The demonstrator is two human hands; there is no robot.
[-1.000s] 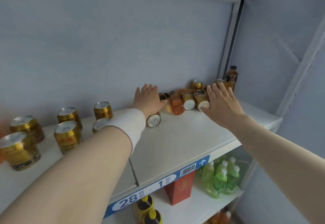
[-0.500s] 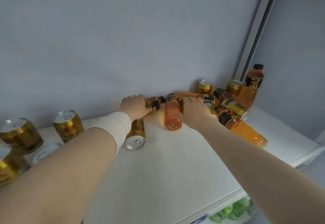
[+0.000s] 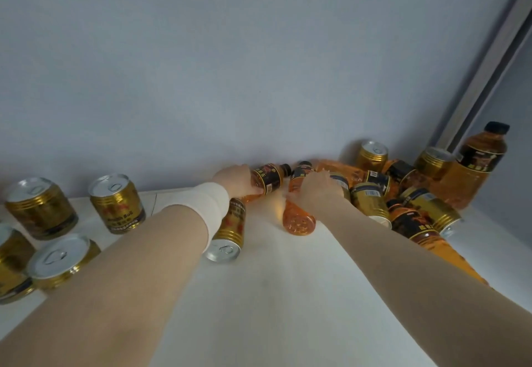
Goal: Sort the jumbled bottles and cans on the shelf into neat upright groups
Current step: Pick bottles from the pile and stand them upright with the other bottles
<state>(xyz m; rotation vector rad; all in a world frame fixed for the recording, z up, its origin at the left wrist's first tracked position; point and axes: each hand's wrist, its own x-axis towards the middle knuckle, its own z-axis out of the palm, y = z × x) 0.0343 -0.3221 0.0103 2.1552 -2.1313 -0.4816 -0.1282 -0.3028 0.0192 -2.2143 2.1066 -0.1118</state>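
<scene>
Here left fingers (image 3: 245, 173) clasp a lying bottle (image 3: 268, 180); right fingers (image 3: 331, 186) cover a second bottle (image 3: 298, 214), grip unclear.

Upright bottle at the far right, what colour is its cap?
Black. The cap tops the bottle; head view shows it best.

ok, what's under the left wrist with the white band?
A gold can lying on its side on the shelf, silver end toward the camera. The wristband covers part of its left side; whether its far end touches the bottle the left hand grips cannot be seen.
</scene>
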